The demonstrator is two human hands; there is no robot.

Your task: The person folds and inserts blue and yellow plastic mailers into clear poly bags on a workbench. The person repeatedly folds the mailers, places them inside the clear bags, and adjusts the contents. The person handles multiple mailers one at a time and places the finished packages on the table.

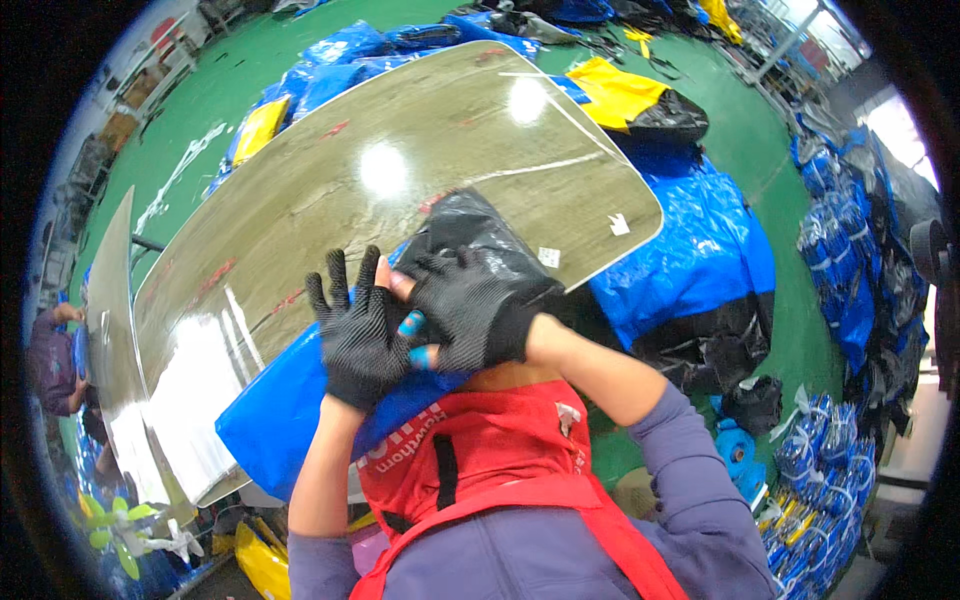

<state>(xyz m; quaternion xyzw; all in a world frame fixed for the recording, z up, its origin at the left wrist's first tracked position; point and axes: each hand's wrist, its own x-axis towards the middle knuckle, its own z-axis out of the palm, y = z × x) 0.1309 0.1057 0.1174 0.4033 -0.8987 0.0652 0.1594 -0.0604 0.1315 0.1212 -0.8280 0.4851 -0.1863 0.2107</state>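
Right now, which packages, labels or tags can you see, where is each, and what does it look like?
Blue package: flat blue plastic-wrapped bundle on the table's near edge, under both hands.
Black bag: crumpled glossy black plastic on the table, just beyond the right hand.
White sticker: small square on the table by the black bag.
White tag: small torn white scrap near the table's right edge.
Blue bundles: stacked wrapped packs on the floor, far right.

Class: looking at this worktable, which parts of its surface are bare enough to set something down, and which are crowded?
Bare: the shiny tabletop beyond the black bag, out to its far corner. Crowded: the near edge, where both gloved hands meet over the blue bag.
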